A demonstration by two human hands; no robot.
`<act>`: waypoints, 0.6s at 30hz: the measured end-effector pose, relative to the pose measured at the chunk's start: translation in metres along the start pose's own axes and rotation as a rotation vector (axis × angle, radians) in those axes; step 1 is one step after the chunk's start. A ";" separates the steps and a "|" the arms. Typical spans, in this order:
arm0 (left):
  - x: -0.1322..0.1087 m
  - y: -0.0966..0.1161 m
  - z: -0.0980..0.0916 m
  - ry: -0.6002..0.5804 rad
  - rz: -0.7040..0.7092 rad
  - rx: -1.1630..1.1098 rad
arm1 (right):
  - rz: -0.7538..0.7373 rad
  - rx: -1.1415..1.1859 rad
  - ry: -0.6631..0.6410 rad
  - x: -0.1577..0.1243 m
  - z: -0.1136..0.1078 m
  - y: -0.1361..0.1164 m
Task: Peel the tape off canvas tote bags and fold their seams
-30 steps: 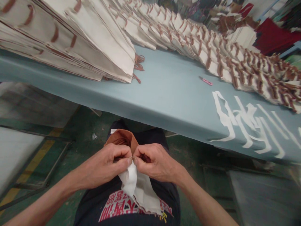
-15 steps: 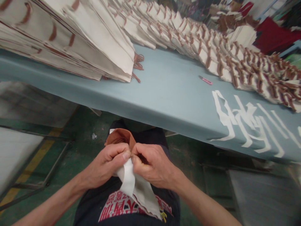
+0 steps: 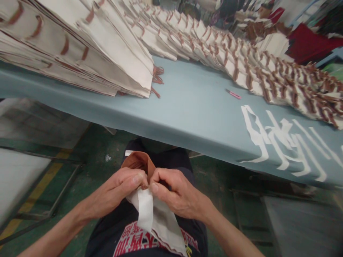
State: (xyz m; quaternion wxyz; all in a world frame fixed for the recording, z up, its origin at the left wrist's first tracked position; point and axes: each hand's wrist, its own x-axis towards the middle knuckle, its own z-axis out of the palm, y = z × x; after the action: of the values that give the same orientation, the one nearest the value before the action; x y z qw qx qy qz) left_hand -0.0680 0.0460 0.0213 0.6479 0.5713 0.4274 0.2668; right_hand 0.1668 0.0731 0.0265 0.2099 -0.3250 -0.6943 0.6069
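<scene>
A cream fabric piece (image 3: 164, 223) with a brown section (image 3: 143, 160) hangs above my lap, pinched between my two hands. My left hand (image 3: 122, 187) is closed on its upper edge, thumb on top. Close beside it, my right hand (image 3: 175, 192) pinches the same edge between thumb and forefinger. The brown section curls up behind my fingers, its lower part hidden. A white strip (image 3: 145, 210) hangs down the front of the fabric from just below my fingertips.
On the blue-grey table (image 3: 193, 103) lies a thick stack of cream fabric pieces (image 3: 131, 67) with brown cords. A long overlapping row of brown-trimmed pieces (image 3: 241, 67) runs behind. Pink-handled thread snips (image 3: 233, 94) and loose white strips (image 3: 284, 139) lie to the right.
My left fingers have shifted slightly off the edge, so a bit of brown now shows between my hands. The white strip hangs straighter. Both hands keep their grip.
</scene>
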 end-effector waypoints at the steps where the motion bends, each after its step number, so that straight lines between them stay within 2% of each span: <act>1: -0.001 0.003 -0.002 -0.014 0.017 0.035 | -0.002 -0.023 -0.001 -0.001 -0.002 -0.002; 3: -0.004 0.010 -0.004 -0.037 0.035 0.106 | -0.029 -0.079 0.011 -0.002 -0.004 -0.006; 6: -0.005 0.019 -0.003 -0.080 -0.011 0.137 | -0.072 -0.143 0.017 -0.006 -0.004 -0.009; 14: 0.001 0.015 0.005 -0.315 -0.227 -0.181 | -0.087 -0.184 -0.059 -0.017 -0.005 -0.012; 16: 0.001 0.014 0.007 -0.342 -0.236 -0.210 | -0.083 -0.173 -0.069 -0.019 -0.005 -0.011; 18: -0.001 0.016 0.008 -0.322 -0.236 -0.154 | -0.085 -0.166 -0.070 -0.020 -0.006 -0.009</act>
State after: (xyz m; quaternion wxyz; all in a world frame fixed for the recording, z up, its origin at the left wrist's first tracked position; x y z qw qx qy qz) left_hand -0.0594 0.0445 0.0368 0.7765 0.5011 0.3606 0.1261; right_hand 0.1826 0.0627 0.0382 0.1836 -0.2903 -0.7623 0.5486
